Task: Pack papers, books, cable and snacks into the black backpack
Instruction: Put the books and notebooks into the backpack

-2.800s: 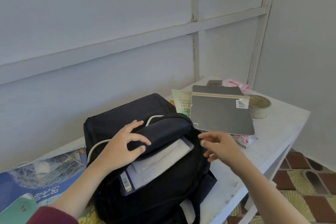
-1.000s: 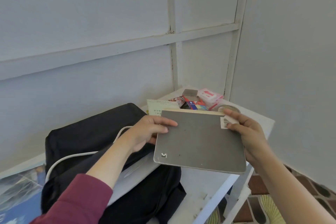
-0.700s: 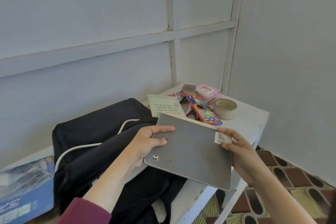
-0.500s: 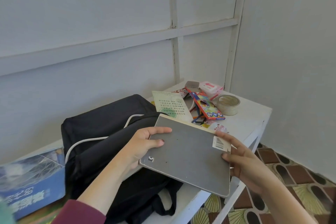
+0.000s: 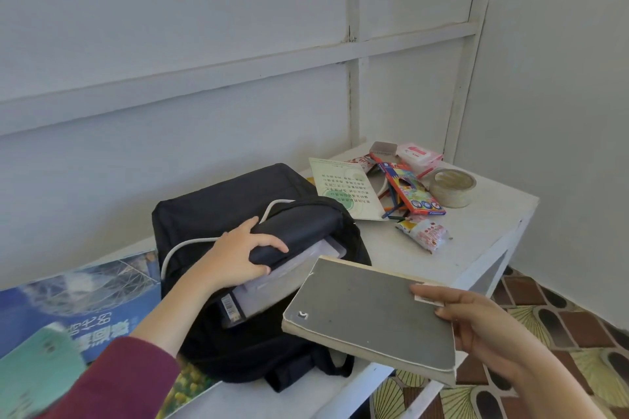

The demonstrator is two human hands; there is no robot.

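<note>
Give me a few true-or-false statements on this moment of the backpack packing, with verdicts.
1. The left hand grips the upper flap of the black backpack. True.
2. The grey book lies inside the backpack. False: the right hand holds it outside, in front of the opening.
3. A tape roll stands on the white table. True.
4. The pencil box is in the right hand. False: it lies on the table beside the tape roll.
</note>
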